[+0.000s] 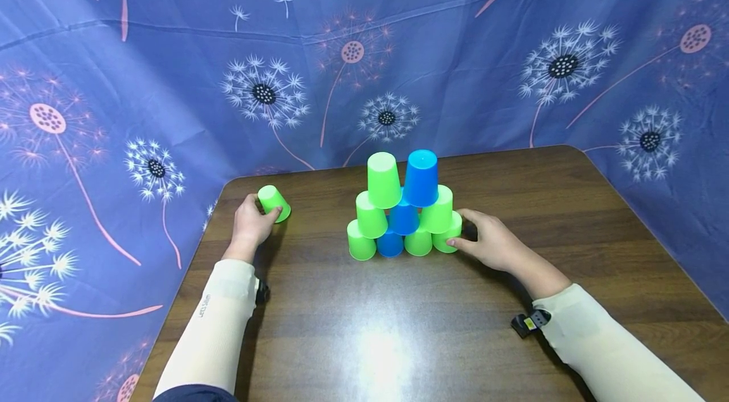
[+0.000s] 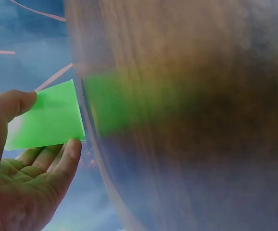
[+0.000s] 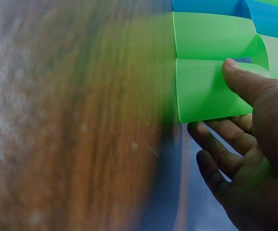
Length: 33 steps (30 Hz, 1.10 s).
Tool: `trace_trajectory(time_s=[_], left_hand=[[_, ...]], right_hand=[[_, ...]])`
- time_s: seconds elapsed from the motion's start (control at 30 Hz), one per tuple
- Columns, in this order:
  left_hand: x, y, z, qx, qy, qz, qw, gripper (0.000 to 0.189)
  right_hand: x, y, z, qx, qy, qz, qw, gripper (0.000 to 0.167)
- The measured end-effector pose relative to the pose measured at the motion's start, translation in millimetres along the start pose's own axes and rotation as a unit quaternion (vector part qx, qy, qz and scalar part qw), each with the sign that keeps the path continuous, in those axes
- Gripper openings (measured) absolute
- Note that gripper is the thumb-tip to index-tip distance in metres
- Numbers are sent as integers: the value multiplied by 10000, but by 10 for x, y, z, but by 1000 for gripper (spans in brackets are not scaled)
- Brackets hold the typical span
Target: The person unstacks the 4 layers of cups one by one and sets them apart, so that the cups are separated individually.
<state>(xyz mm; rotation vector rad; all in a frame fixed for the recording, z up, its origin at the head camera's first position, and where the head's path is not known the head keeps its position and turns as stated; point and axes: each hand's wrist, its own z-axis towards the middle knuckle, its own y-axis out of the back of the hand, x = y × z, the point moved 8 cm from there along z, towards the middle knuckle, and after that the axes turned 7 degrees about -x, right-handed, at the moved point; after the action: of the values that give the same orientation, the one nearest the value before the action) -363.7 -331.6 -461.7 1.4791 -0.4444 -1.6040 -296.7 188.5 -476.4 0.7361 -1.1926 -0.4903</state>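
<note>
Left hand (image 1: 250,225) pinches a green cup (image 1: 272,202) left of the cup pyramid (image 1: 403,218) — right hand (image 1: 492,240) pinches its rightmost base cup (image 1: 442,240).

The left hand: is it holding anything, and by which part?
The left hand holds a green cup by its side wall, thumb on one side and fingers on the opposite side.

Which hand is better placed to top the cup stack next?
Probably the left hand: it grips the separate, tapered green plastic cup, while the right hand holds the bottom-right stacked green cup.
</note>
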Motion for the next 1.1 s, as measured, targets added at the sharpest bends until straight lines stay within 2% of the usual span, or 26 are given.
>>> trace_trajectory(time_s=[0.73, 0.9, 1.0, 1.1], left_hand=[[25, -27, -1, 214, -25, 270, 9994, 56], [5, -30, 0, 272, -1, 267, 9993, 63], [-31, 18, -8, 149, 65, 89, 9998, 76], [-120, 135, -8, -293, 83, -321, 9990, 86]], right_hand=[[-10, 7, -19, 26, -83, 51, 9999, 71], [-22, 16, -28, 6, -75, 50, 10000, 71], [-21, 14, -29, 20, -82, 50, 10000, 71], [-19, 6, -27, 46, -97, 28, 9999, 72]])
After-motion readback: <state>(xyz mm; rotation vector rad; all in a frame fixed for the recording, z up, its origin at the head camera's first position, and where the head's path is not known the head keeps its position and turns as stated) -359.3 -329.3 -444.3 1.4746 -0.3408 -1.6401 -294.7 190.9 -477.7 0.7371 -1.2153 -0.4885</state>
